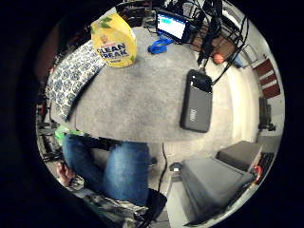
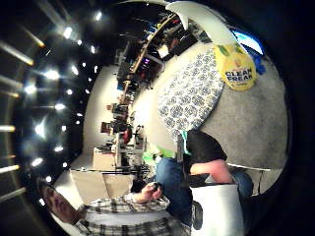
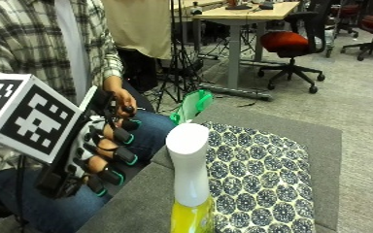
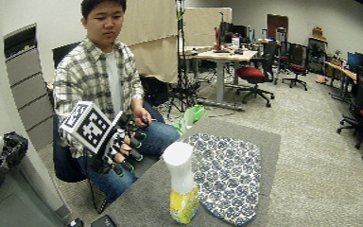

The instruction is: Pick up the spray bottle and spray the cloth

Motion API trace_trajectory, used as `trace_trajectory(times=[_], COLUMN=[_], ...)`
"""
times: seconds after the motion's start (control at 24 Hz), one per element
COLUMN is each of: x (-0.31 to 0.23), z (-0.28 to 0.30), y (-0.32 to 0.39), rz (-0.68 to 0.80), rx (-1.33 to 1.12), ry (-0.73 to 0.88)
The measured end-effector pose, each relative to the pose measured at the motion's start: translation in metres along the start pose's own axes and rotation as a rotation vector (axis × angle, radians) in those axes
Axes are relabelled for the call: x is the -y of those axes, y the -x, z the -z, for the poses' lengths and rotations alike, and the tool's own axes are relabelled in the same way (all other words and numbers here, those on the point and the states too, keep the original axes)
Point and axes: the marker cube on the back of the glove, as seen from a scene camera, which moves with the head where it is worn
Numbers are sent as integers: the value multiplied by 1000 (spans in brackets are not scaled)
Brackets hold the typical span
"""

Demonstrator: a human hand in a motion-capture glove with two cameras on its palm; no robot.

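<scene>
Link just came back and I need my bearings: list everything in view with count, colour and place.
Spray bottle: one, yellow body with white top, upright on the grey table, at the cloth's near edge.
Cloth: one, white with dark blue pattern, flat on the table.
Table: one, grey-topped.
Power bank: one, dark grey, on the table, cable attached.
Screen device: one, lit blue, at the table's far edge.
Blue item: one, beside the screen; cannot identify.
Right hand: gloved black, fingers loosely curled, beside the table, holding nothing.
</scene>
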Motion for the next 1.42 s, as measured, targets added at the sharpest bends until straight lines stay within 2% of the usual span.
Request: trace_trajectory(times=[0.67, 1.25, 1.42], x=[86, 110, 122], z=[-14, -24, -35], y=[-25, -24, -17], rz=[-43, -76, -97], rx=[342, 466, 512], ry=[-130, -168, -222])
